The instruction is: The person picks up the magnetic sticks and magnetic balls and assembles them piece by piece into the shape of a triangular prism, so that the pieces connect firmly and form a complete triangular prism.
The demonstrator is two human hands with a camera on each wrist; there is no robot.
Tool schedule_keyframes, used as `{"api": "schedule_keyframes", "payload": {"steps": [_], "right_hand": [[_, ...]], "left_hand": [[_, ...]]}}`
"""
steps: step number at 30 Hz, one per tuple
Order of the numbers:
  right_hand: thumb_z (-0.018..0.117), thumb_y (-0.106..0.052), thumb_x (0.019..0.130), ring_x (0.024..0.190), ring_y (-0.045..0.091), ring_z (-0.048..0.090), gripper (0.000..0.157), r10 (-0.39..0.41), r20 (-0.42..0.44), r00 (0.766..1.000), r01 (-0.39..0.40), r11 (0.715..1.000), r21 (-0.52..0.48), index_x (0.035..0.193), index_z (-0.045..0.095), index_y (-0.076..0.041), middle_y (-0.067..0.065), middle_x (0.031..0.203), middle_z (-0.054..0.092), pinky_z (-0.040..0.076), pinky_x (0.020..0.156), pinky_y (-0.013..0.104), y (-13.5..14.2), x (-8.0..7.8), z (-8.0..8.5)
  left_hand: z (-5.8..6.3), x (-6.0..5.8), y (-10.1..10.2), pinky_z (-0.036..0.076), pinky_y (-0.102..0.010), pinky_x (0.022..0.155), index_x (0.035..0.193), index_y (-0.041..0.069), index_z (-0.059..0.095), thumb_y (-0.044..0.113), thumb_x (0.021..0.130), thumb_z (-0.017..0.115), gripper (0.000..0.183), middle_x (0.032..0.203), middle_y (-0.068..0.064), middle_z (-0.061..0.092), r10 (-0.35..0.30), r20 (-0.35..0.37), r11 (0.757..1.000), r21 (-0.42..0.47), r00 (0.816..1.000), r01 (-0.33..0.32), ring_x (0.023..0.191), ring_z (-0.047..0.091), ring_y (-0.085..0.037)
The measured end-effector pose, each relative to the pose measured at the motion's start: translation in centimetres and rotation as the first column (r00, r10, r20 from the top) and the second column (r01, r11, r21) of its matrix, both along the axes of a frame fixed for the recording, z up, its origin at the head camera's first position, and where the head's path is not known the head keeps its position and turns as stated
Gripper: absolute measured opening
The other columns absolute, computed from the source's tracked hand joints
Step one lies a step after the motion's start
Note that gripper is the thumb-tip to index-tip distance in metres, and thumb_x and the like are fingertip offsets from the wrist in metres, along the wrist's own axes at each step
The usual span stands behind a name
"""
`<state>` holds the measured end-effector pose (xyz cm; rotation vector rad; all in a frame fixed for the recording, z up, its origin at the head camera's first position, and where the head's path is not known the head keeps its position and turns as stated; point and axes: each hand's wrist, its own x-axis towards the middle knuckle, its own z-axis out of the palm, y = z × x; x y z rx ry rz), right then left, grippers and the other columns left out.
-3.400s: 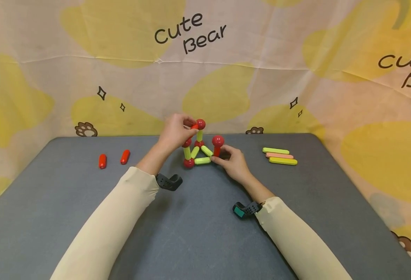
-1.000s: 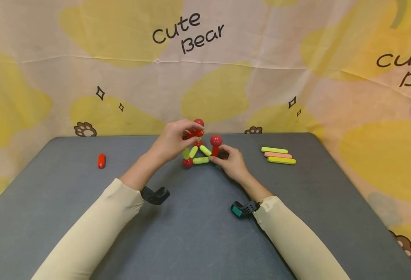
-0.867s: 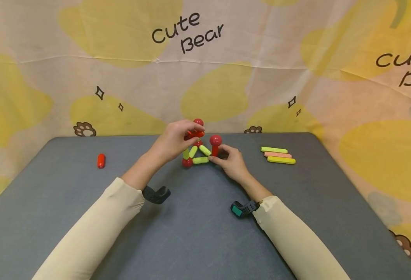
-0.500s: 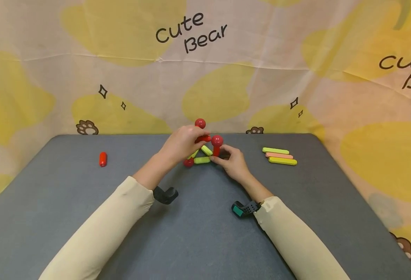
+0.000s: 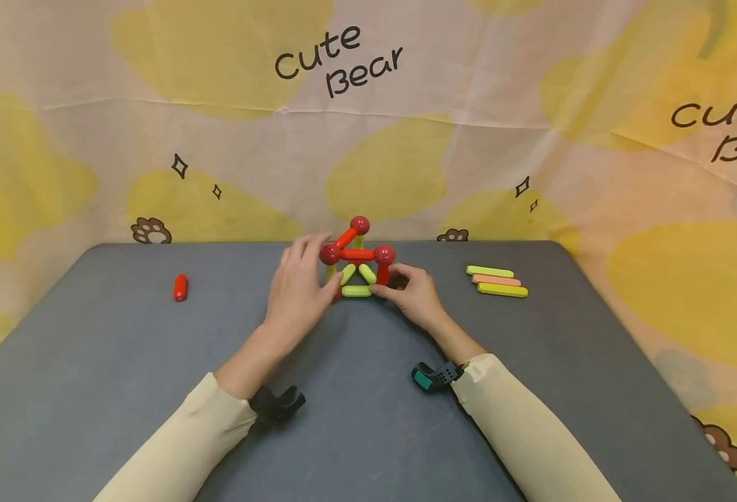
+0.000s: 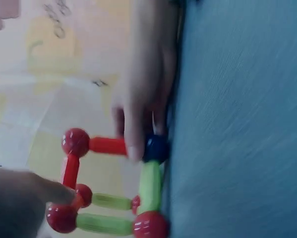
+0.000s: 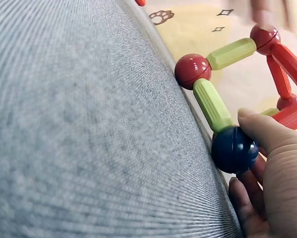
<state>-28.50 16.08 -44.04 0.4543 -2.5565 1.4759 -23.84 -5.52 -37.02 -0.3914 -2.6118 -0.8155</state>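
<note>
A magnetic stick-and-ball frame stands mid-table: green rods (image 5: 357, 291) form its triangular base, with uprights carrying three red balls (image 5: 360, 224) on top. A red rod (image 5: 358, 255) spans the front between the left ball (image 5: 329, 253) and right ball (image 5: 385, 255). Another slanted red rod (image 5: 346, 238) joins the left ball to the back one. My left hand (image 5: 299, 286) is beside the left ball, fingers extended; it is blurred, so contact is unclear. My right hand (image 5: 415, 296) pinches the blue corner ball (image 7: 235, 150) under the upright red rod (image 5: 383, 274).
A lone red rod (image 5: 180, 287) lies on the grey table (image 5: 355, 432) at left. At right lie a light green rod (image 5: 490, 271), a salmon rod (image 5: 496, 281) and a yellow rod (image 5: 503, 290). A patterned cloth (image 5: 249, 160) hangs behind.
My left hand took one red rod from the left, brought it to the frame and let go; it now bridges the front top balls. The left hand has drawn back leftward; the right stays put.
</note>
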Motion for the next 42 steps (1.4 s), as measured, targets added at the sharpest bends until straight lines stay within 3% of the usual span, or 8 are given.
{"api": "schedule_keyframes", "payload": {"steps": [3, 6, 15, 20, 26, 31, 35, 42], "right_hand": [[0.084, -0.028, 0.083, 0.077, 0.016, 0.065, 0.032, -0.002, 0.013, 1.000, 0.002, 1.000, 0.019, 0.107, 0.074, -0.010, 0.009, 0.095, 0.074, 0.054, 0.070, 0.027, -0.1, 0.2, 0.0], [0.086, -0.029, 0.082, 0.074, 0.014, 0.063, 0.030, -0.004, 0.008, 1.000, 0.003, 0.999, 0.049, 0.103, 0.075, -0.010, 0.008, 0.091, 0.072, 0.053, 0.069, 0.027, 0.0, 0.6, -0.2], [0.085, -0.028, 0.082, 0.088, 0.015, 0.066, 0.033, 0.144, -0.016, 0.989, -0.142, 0.986, 0.084, 0.109, 0.074, -0.012, 0.004, 0.099, 0.075, 0.055, 0.082, 0.028, -0.1, 1.9, -0.8], [0.069, -0.016, 0.096, 0.096, 0.018, 0.070, 0.017, 0.211, -0.009, 0.977, -0.211, 0.977, -0.006, 0.111, 0.071, -0.009, 0.009, 0.104, 0.076, 0.056, 0.087, 0.030, -0.3, 2.6, -1.0], [0.062, -0.009, 0.096, 0.113, 0.027, 0.064, 0.034, -0.026, 0.027, 0.999, 0.028, 0.999, -0.041, 0.129, 0.060, -0.005, 0.016, 0.125, 0.065, 0.056, 0.094, 0.037, 0.0, 2.3, -0.8], [0.063, -0.015, 0.095, 0.141, 0.031, 0.047, 0.066, 0.015, 0.043, 0.999, -0.019, 0.995, 0.094, 0.155, 0.036, -0.011, 0.013, 0.154, 0.047, 0.041, 0.115, 0.050, 0.0, 1.7, -0.3], [0.066, -0.020, 0.095, 0.129, 0.029, 0.059, 0.054, 0.006, 0.029, 1.000, -0.008, 0.997, 0.076, 0.146, 0.049, -0.011, 0.013, 0.139, 0.061, 0.046, 0.110, 0.050, -0.1, 1.5, -0.2], [0.075, -0.026, 0.092, 0.102, 0.023, 0.062, 0.030, -0.045, -0.007, 0.999, 0.046, 0.996, 0.081, 0.118, 0.070, -0.012, 0.008, 0.113, 0.067, 0.051, 0.090, 0.038, 0.3, 1.8, -0.2]], "left_hand": [[-1.6, 1.0, -0.6, 0.047, -0.058, 0.107, 0.159, 0.006, 0.024, 0.029, 0.092, 0.073, 0.086, 0.153, -0.021, 0.045, 0.068, 0.278, 0.996, 0.033, 0.958, -0.080, 0.135, 0.050, -0.040], [-2.8, 0.7, -0.5, 0.038, -0.060, 0.116, 0.162, 0.003, 0.007, 0.032, 0.096, 0.068, 0.095, 0.161, -0.023, 0.034, -0.004, 0.442, 0.998, 0.064, 0.897, -0.027, 0.145, 0.042, -0.040], [-4.2, -1.8, -0.6, 0.028, -0.061, 0.121, 0.161, 0.005, -0.013, 0.029, 0.082, 0.085, 0.128, 0.165, -0.024, 0.024, -0.234, 0.461, 0.965, 0.216, 0.856, 0.148, 0.150, 0.032, -0.042], [-5.2, -2.4, -1.0, 0.024, -0.062, 0.123, 0.160, 0.004, -0.016, 0.037, 0.080, 0.085, 0.133, 0.168, -0.023, 0.012, -0.270, 0.477, 0.942, 0.312, 0.836, 0.126, 0.154, 0.024, -0.041], [-6.0, -0.9, 0.7, 0.023, -0.059, 0.124, 0.160, -0.004, -0.006, 0.043, 0.088, 0.076, 0.118, 0.170, -0.023, -0.002, -0.136, 0.450, 0.962, 0.272, 0.883, 0.009, 0.156, 0.015, -0.042], [-6.3, -1.3, 0.5, 0.032, -0.061, 0.119, 0.161, -0.001, 0.011, 0.042, 0.091, 0.070, 0.102, 0.168, -0.024, 0.014, -0.122, 0.365, 0.978, 0.205, 0.923, 0.049, 0.151, 0.030, -0.044], [-6.4, -2.3, -1.2, 0.041, -0.056, 0.115, 0.157, 0.008, 0.037, 0.037, 0.091, 0.072, 0.080, 0.160, -0.018, 0.040, -0.183, 0.295, 0.968, 0.223, 0.938, 0.119, 0.146, 0.044, -0.036], [-6.8, -3.2, -2.0, 0.044, -0.053, 0.113, 0.145, 0.002, 0.054, 0.031, 0.097, 0.068, 0.058, 0.142, -0.018, 0.061, -0.135, 0.249, 0.963, 0.261, 0.959, 0.068, 0.136, 0.055, -0.035]]}}
